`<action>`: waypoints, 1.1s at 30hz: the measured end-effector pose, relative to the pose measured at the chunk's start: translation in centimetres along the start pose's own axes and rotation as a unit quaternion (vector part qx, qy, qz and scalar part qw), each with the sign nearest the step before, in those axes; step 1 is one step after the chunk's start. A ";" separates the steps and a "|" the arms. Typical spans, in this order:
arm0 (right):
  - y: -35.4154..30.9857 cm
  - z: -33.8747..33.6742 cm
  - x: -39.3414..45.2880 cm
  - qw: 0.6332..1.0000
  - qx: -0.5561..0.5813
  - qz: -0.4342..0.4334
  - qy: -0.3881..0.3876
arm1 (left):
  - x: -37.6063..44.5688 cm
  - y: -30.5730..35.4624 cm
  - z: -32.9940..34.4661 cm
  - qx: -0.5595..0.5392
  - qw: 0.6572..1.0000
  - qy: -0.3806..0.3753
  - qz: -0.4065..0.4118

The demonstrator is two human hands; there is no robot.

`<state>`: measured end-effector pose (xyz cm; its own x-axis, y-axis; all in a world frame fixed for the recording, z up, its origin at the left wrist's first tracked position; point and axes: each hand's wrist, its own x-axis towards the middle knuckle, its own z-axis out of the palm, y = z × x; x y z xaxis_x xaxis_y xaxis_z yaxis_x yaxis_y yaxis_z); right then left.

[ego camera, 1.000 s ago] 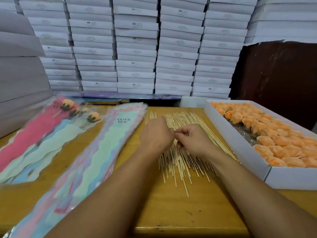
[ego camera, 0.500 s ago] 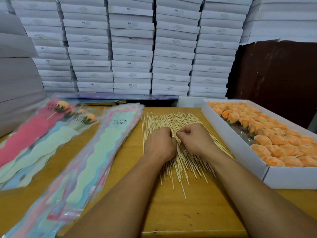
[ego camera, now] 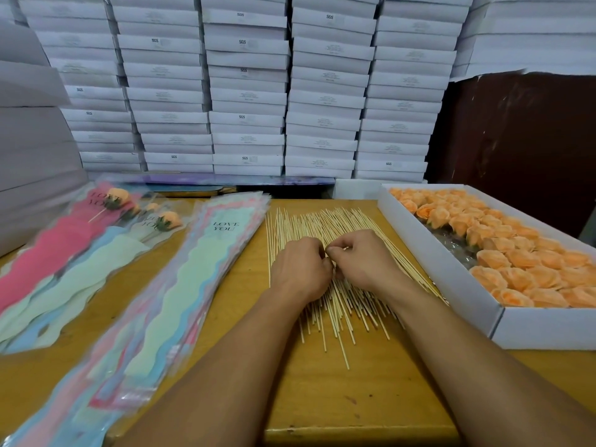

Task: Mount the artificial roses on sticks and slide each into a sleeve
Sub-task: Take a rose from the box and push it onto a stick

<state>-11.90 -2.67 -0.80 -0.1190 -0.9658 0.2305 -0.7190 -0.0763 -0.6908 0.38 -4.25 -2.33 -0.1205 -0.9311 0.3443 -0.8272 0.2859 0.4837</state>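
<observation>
A fan of thin wooden sticks (ego camera: 322, 221) lies on the wooden table (ego camera: 338, 398). Both hands sit on this pile, knuckles up and fingertips meeting. My right hand (ego camera: 364, 259) pinches a stick between thumb and forefinger. My left hand (ego camera: 300, 269) curls down onto the sticks with its fingertips hidden. Orange artificial roses (ego camera: 516, 259) fill a white box (ego camera: 435, 269) to the right. A stack of pastel "LOVE YOU" sleeves (ego camera: 193, 279) lies left of the sticks.
Sleeves holding roses on sticks (ego camera: 64, 253) lie at the far left. Stacked white cartons (ego camera: 248, 91) wall the back of the table, with more at the left edge. A dark red panel (ego camera: 522, 140) stands behind the rose box.
Both hands have stayed together on the stick pile, shifting slightly toward me; the fingers keep working at the sticks. Nothing else moved.
</observation>
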 end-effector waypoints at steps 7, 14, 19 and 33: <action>-0.8 -1.1 0.5 0.987 -0.158 -0.001 -0.030 | 0.3 -0.2 0.4 0.019 1.000 -0.011 0.001; -1.4 -5.9 2.8 0.963 -0.270 0.012 0.002 | 0.4 -0.3 0.5 0.028 1.000 -0.012 -0.002; 1.4 -12.3 5.2 0.939 -0.326 0.102 0.050 | 0.4 -0.4 0.4 0.019 1.000 -0.015 -0.001; 6.6 -16.6 5.1 0.821 -0.450 0.256 -0.240 | 0.2 0.1 0.3 0.013 1.000 -0.004 0.002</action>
<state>-28.64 -4.02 7.23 -0.4357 -0.8171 -0.3775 -0.8992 0.3763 0.2233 0.15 -4.49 -2.43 -0.1268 -0.9318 0.3400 -0.8407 0.2829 0.4618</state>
